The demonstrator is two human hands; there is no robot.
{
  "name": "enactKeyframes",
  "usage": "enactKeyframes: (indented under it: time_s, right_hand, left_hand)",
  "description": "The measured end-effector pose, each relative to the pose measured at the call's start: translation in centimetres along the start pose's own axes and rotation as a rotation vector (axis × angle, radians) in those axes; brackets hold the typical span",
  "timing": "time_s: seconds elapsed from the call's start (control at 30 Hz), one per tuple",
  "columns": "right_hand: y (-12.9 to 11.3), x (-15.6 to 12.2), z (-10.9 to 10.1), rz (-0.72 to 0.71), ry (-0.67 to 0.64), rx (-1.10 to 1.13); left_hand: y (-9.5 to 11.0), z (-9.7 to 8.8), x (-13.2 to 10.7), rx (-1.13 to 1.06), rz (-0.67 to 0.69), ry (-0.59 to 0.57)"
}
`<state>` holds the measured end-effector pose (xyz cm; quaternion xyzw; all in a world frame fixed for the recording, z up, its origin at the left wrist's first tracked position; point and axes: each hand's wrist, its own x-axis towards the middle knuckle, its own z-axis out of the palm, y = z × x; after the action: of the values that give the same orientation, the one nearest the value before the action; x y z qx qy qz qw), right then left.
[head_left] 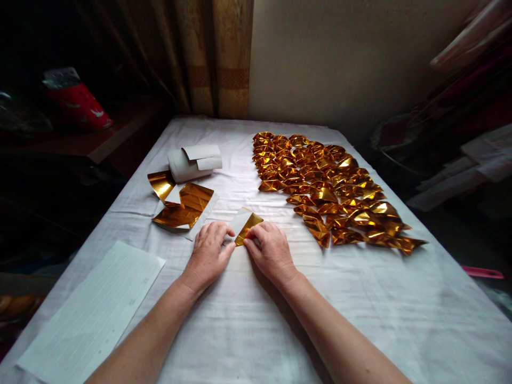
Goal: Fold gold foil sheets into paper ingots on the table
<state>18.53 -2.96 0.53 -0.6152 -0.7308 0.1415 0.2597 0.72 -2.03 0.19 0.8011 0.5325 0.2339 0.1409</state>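
A small sheet of gold foil paper [245,223], white on its back, lies partly folded on the white tablecloth [360,298] in front of me. My left hand [208,252] pinches its left edge with curled fingers. My right hand [271,250] pinches its lower right edge, fingers closed on the paper. Both hands rest on the cloth, nearly touching each other.
Several folded gold pieces [332,192] lie in rows on the right half of the table. Loose gold sheets [182,205] and a roll of white paper [194,161] sit at the left. A lined white sheet [94,312] lies at the near left. A red bag [78,104] stands on a side shelf.
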Motion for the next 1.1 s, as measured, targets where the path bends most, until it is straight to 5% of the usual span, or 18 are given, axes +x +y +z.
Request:
enactKeyframes:
  time_s: [0.23,0.4,0.83,1.1]
  right_hand:
    - [1.8,-0.2,0.4,-0.083,0.087,0.168]
    - [2.7,0.1,0.0,-0.016,0.204,0.046]
    - [3.4,0.7,-0.5,-0.015,0.147,0.147]
    - [4.1,0.6,-0.5,-0.226,0.12,0.066]
  left_hand:
    - [-0.4,-0.3,0.1,-0.058,0.042,-0.025]
    - [-0.2,-0.4,-0.1,-0.051,0.118,0.017]
    - [0.8,-1.2,-0.1,0.144,0.237,0.084]
    - [-0.2,-0.8,-0.3,0.251,0.296,0.139]
